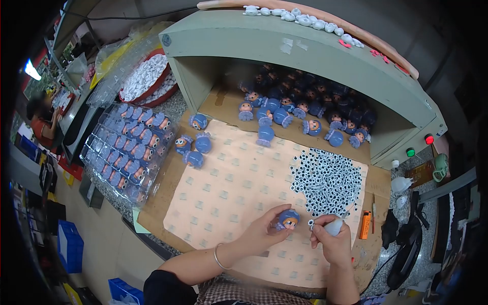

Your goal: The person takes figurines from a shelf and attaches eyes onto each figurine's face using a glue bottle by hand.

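Note:
Between the thumb and fingers of my left hand [264, 230] is a small blue doll head [288, 219], its orange and pale face turned up. Close by on the right, my right hand [329, 238] is closed around a white squeeze bottle [334, 227]. A small black-and-white eye piece [311, 222] shows at my right fingertips. Just beyond my hands, a pile of similar eye pieces [330, 180] covers the right part of the pink patterned sheet [229, 188].
Many blue doll heads fill the green metal box [300, 46]. At left stand a clear tray [127, 152] of heads and a red basket [152, 96] of white parts. An orange lighter [365, 225] lies at right. A person [43, 122] sits far left.

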Available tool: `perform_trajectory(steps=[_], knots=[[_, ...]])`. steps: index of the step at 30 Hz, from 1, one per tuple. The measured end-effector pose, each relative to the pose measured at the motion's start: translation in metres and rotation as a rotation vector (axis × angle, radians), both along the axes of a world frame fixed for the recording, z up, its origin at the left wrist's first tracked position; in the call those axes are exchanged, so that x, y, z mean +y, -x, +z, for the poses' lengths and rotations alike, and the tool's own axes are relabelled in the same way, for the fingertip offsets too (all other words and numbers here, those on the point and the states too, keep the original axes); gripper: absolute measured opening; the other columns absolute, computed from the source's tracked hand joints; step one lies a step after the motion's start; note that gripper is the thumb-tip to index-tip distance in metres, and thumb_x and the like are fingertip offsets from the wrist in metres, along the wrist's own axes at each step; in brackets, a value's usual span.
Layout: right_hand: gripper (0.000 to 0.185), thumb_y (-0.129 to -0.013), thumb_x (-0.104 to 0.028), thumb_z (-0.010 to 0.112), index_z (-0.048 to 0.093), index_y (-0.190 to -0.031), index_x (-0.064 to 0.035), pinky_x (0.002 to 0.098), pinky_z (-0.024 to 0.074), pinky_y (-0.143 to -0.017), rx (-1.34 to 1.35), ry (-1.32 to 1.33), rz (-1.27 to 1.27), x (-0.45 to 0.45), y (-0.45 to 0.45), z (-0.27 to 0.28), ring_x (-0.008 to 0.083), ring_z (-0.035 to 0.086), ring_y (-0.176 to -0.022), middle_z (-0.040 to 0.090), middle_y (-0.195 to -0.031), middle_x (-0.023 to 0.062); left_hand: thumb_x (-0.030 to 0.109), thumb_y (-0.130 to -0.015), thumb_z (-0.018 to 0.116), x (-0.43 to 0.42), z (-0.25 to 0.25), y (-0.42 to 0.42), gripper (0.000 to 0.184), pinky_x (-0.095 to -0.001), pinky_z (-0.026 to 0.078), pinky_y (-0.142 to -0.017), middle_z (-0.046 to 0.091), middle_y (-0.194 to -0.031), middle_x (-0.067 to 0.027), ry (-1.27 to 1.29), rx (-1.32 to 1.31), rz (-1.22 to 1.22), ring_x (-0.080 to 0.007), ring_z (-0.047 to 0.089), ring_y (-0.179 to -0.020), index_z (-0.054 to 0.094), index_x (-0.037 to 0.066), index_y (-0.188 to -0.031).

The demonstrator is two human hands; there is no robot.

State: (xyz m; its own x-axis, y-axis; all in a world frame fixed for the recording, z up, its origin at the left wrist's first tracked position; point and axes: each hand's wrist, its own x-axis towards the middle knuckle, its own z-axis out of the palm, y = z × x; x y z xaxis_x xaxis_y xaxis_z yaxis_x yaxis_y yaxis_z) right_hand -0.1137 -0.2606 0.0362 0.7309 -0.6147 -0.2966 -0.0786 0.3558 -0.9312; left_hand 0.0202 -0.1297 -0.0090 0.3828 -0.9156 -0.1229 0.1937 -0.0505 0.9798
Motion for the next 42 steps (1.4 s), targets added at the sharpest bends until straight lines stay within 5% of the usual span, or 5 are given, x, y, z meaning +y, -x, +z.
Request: perform_trajectory(steps=[21,33,42], knots=[[0.015,-0.076,0.0,0.061,0.05,-0.086,-0.0026,0.0231,0.0392,-0.044,-0.048,-0.389,0.075,0.007,-0.007,-0.019,0.0126,0.054,-0.056,0.056,-0.069,0.0071,0.009,-0.081,0.058,0.001,-0.004,0.001,0.054,-0.0281,0.045,-0.086,0.045,-0.116,-0.0132,0.06,-0.018,-0.012,-0.0187,0.047,-0.107,0.032,0.003,-0.127],[0.017,-0.075,0.001,0.062,0.049,-0.085,-0.0047,0.0227,0.0394,-0.042,-0.009,-0.384,0.056,0.005,-0.009,-0.021,0.0122,0.054,-0.054,0.055,-0.067,0.0058,0.005,-0.08,0.057,0.001,0.0,0.002,0.051,-0.0267,0.041,-0.086,0.049,-0.117,-0.0092,0.014,-0.033,0.016,-0.0142,0.048,-0.104,0.035,0.003,-0.127],[0.016,-0.075,0.0,0.062,0.049,-0.084,-0.0044,0.0219,0.0427,-0.043,0.049,-0.237,0.052,0.011,-0.012,-0.021,0.0113,0.055,-0.054,0.055,-0.066,0.0055,0.007,-0.081,0.056,0.002,0.003,-0.001,0.058,-0.0296,0.043,-0.089,0.044,-0.119,-0.0142,0.008,-0.109,-0.035,-0.0192,0.047,-0.108,0.028,0.004,-0.131]])
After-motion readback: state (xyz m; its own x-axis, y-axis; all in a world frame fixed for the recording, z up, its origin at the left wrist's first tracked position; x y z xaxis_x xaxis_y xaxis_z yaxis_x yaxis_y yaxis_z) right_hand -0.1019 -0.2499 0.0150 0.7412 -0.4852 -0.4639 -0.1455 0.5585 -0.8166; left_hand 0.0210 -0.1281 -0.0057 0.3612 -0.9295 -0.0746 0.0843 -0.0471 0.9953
